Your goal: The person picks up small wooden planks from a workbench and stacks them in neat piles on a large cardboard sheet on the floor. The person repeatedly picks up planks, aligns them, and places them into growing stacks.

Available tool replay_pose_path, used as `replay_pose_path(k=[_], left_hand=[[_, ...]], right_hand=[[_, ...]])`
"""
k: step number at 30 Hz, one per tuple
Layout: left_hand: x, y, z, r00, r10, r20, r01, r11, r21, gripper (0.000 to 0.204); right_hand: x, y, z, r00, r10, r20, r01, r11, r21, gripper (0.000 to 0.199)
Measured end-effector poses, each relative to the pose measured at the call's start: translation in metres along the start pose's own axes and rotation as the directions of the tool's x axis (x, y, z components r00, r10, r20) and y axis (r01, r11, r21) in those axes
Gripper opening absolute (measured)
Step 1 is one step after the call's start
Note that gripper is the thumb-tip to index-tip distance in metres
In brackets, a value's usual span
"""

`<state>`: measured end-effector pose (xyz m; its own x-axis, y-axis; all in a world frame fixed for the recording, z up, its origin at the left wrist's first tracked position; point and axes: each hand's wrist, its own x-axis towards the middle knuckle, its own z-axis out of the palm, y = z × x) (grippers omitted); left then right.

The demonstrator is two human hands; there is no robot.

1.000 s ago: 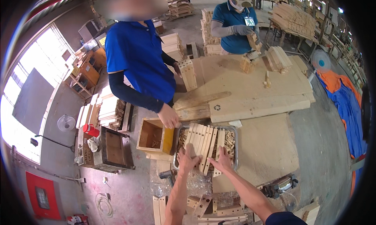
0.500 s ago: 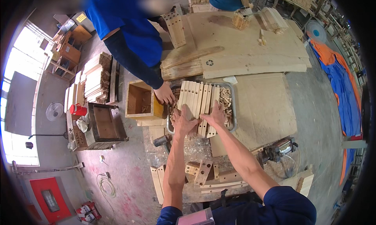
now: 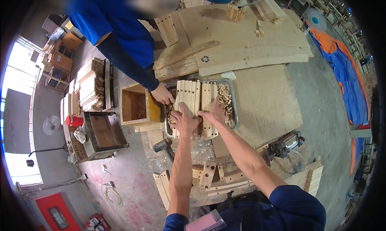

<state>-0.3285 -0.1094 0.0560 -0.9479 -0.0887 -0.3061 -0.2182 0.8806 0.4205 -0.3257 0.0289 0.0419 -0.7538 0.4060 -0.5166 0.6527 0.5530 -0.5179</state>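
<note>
A metal tray (image 3: 236, 122) of short wooden dowels (image 3: 225, 95) bears a row of pale wooden strips with drilled holes, parted into two groups by a narrow dark gap. My left hand (image 3: 185, 121) grips the near part of the left group of strips (image 3: 187, 92), thumb toward the gap. The right group of strips (image 3: 208, 93) is held by my right hand (image 3: 214, 113), its thumb at the gap and fingers along the right side. Undersides of both groups are hidden. A co-worker's hand (image 3: 163, 94) is at the tray's left rim, next to the dowels.
Left of the tray stands a wooden box (image 3: 134, 104) with some dowels inside. A hammer (image 3: 164, 146) lies nearer me. Drilled wood pieces (image 3: 208, 174) and a powered tool (image 3: 287, 144) are along the near edge. Cardboard (image 3: 265, 102) covers the bench at right.
The strips, in one nearly continuous row before, now show a gap between two groups. My hands remain on them. The whole view has shifted slightly; the co-worker's hand stays by the tray.
</note>
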Motion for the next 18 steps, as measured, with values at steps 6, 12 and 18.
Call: replay_pose_path(k=[6,12,18], left_hand=[[0.007,-0.022,-0.017,0.999,0.04,-0.03,-0.039,0.999,0.021,0.12],[-0.016,-0.033,-0.064,0.997,0.079,-0.007,-0.079,0.997,-0.004,0.123],[-0.117,-0.011,-0.038,0.923,0.347,0.166,0.003,0.423,-0.906,0.115]], right_hand=[[-0.009,-0.011,-0.001,0.999,0.019,-0.038,-0.015,0.996,0.085,0.126],[-0.019,-0.033,0.019,1.0,0.024,-0.016,-0.022,0.998,0.065,0.116],[0.032,0.075,-0.032,0.954,-0.191,-0.232,0.165,0.978,-0.129,0.104]])
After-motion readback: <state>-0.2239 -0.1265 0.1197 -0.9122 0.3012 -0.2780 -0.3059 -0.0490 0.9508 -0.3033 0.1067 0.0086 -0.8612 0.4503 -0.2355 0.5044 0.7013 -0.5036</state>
